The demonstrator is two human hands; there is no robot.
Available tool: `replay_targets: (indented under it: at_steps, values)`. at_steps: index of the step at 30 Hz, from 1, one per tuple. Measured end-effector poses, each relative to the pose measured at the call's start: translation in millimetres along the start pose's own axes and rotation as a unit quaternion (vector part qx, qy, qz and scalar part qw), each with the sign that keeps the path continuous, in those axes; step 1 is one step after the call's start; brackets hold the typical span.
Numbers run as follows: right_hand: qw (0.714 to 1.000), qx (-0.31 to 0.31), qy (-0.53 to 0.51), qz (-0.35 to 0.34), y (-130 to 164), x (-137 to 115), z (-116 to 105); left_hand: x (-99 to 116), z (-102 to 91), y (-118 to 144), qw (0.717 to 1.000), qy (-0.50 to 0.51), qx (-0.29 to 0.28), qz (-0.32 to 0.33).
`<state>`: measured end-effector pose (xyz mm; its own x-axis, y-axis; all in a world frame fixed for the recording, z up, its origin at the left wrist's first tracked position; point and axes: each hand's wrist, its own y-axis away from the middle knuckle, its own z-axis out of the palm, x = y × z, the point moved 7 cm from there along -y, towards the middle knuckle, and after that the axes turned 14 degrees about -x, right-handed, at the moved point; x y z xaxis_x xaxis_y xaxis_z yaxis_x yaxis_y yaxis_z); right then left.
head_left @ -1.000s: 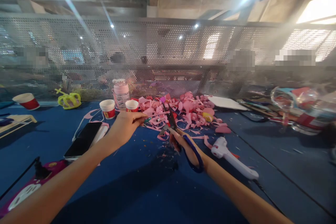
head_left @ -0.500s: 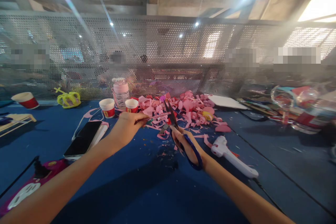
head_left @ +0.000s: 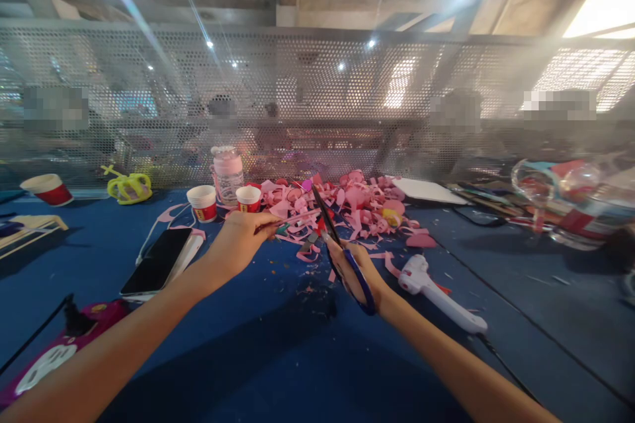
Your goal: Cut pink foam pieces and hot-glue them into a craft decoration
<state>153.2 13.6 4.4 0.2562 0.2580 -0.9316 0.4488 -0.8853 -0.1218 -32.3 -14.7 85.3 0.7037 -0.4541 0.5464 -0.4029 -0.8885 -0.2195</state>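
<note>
Bare blue table (head_left: pixel 278 350) is lying open in front of both arms. Pink paper scraps (head_left: pixel 357 208) are crowding the far side, a phone (head_left: pixel 157 262) is blocking the left, a white glue gun (head_left: pixel 439 294) the right.
</note>
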Motion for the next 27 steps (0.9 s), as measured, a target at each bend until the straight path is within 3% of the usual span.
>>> replay_targets:
  at_steps: [8,10,13,16,21,24,27]
  values:
    - [0.988,0.045,0.143,0.045,-4.5,-0.3,-12.2,-8.3,10.8,-3.0,0.993,0.115,-0.032,-0.01]
    - [0.962,0.061,0.253,0.078,-4.8,-0.4,-18.9,-10.0,12.7,-3.2,0.99,0.139,-0.034,-0.015]
    - [0.886,0.079,0.432,0.152,-2.7,0.7,-25.6,-13.0,16.9,-3.9,0.984,0.173,-0.042,-0.021]
    - [0.86,0.067,0.476,0.17,-1.4,2.3,-23.5,-17.5,25.4,-5.3,0.974,0.214,-0.065,-0.034]
    - [0.878,0.072,0.449,0.147,-4.4,6.6,-24.5,-20.4,36.8,-6.9,0.964,0.244,-0.1,-0.039]
    - [0.938,0.096,0.322,0.083,-8.1,5.4,-29.1,-14.3,27.5,-6.1,0.98,0.175,-0.09,-0.019]
    - [0.988,0.06,0.14,0.029,-10.9,2.3,-25.4,-5.3,5.5,-3.2,0.997,0.049,-0.052,0.0]
